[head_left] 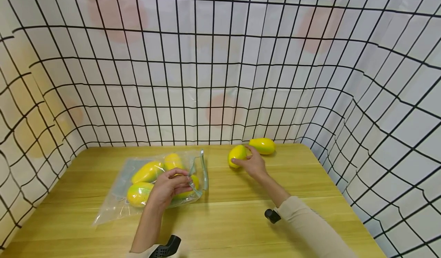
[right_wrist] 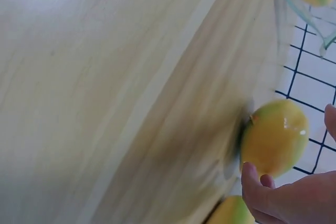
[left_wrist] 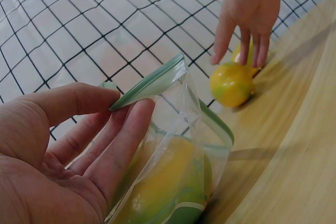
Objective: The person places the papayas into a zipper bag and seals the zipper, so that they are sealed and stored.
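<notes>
A clear zip bag [head_left: 115, 208] with a green zip edge lies on its side at the left, several yellow-green mangoes [head_left: 147, 172] inside. My left hand [head_left: 167, 186] pinches the bag's rim between thumb and fingers, and the mouth gapes to the right in the head view. Farther right, my right hand [head_left: 255, 165] is at a loose mango [head_left: 237, 156], thumb and fingers spread about it. In the right wrist view the thumb stands apart from this mango [right_wrist: 275, 139] while fingertips overlap its edge; contact is unclear. A second loose mango [head_left: 264, 146] lies just behind that hand.
Everything lies on a wooden table [head_left: 227, 227]. A white cloth wall with a black grid [head_left: 220, 74] rises along the back and both sides. The second loose mango lies close to the back wall.
</notes>
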The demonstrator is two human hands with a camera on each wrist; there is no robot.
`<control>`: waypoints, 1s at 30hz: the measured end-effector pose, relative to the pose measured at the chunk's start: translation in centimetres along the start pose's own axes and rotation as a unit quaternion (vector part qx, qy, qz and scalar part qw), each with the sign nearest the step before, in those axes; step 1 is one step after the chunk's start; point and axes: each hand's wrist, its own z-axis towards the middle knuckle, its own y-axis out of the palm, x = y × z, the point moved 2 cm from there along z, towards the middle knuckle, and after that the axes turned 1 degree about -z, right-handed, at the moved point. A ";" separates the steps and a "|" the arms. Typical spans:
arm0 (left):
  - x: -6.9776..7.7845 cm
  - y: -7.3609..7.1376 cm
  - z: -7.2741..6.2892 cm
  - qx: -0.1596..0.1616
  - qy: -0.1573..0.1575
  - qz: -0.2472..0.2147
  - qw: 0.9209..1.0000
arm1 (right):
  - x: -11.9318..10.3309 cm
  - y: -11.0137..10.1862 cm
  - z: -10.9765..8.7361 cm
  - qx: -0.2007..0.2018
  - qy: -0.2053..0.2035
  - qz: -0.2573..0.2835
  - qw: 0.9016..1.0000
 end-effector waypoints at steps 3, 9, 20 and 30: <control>0.0 0.0 0.0 0.002 0.000 0.001 1.000 | 0.3 0.6 0.3 0.006 0.002 -0.002 1.000; -0.1 0.0 0.0 0.001 -0.001 0.005 1.000 | 0.7 1.7 0.6 0.014 0.009 0.024 1.000; 0.1 0.0 -0.2 0.007 -0.002 0.007 1.000 | 0.7 3.0 0.9 0.034 0.000 0.022 0.999; 0.2 0.0 -0.4 0.003 0.002 0.009 1.000 | 0.4 3.1 0.6 0.046 0.015 0.037 0.998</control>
